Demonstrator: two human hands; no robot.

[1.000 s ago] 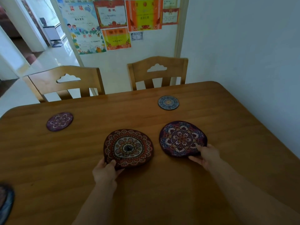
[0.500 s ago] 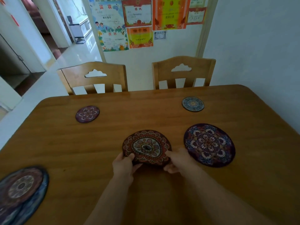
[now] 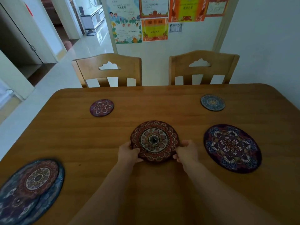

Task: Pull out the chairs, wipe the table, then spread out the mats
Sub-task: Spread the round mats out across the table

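both hands hold the red mandala mat [image 3: 154,141] near the middle of the desk [image 3: 178,98], the left hand [image 3: 129,153] curled on its left edge and the right hand [image 3: 186,152] on its right edge. the likely slip is an uneven pull that skews the mat or drags it toward the purple mat [image 3: 232,148] lying just beside it. the stacked mats [image 3: 30,189] sit at the desk's near left edge; a sweeping elbow could knock them off.

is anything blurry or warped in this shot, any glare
Head view: wide-angle bend bows the table edges and doorframes; the stacked mats at lower left are smeared, while the red mat in the left hand and right hand is fairly sharp; daylight glares off the hallway floor; the tabletop is dim.
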